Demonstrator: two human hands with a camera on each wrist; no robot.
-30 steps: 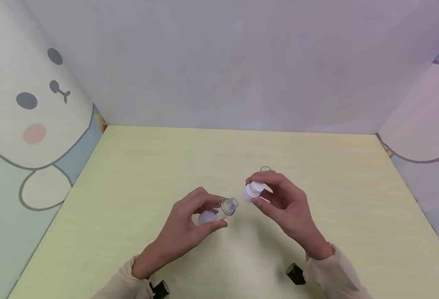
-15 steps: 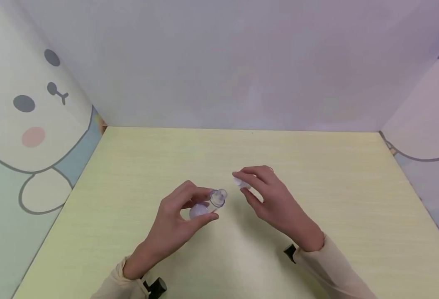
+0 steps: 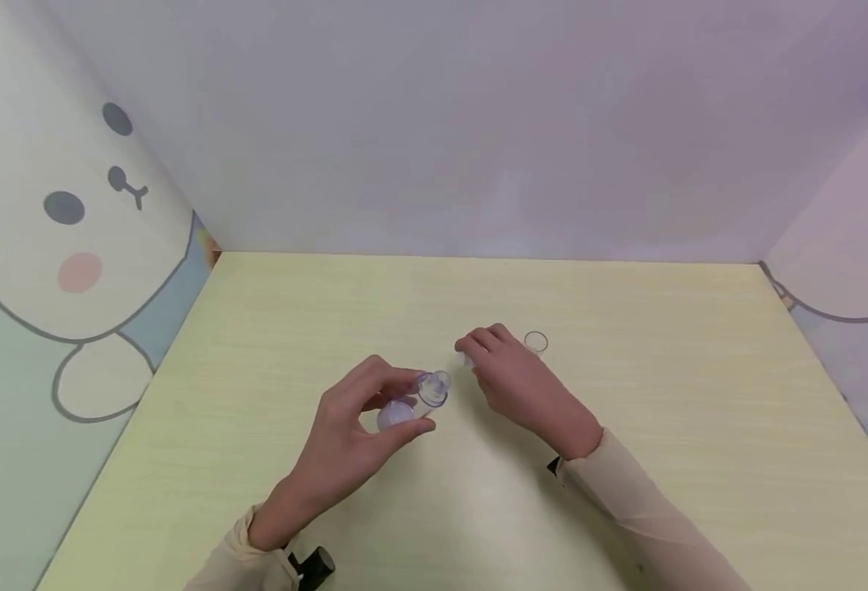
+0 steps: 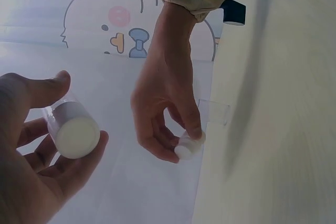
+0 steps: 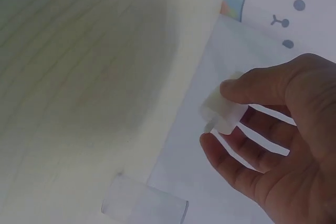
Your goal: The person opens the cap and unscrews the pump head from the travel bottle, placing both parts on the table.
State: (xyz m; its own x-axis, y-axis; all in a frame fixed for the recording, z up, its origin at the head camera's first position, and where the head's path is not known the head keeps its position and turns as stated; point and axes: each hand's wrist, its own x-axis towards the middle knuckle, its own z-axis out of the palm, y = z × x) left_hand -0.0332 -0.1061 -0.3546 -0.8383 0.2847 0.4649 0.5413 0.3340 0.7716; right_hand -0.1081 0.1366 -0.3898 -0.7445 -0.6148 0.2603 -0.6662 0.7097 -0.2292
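Note:
My left hand grips a small clear bottle between thumb and fingers, its open neck tilted up to the right. In the left wrist view the white round base of the bottle faces the camera. Apart from it, at the right, my right hand pinches a white pump head between thumb and fingertips. A short stem sticks out of the pump head in the right wrist view. In the head view the fingers hide most of it.
A clear cylindrical cap stands on the pale wooden table, just beyond the right hand. A grey wall rises behind the table, and printed cartoon panels flank it.
My right hand has turned over and shifted left with the pump head, which the fingers now mostly cover. The clear cap behind that hand has come into view. My left hand moved slightly left.

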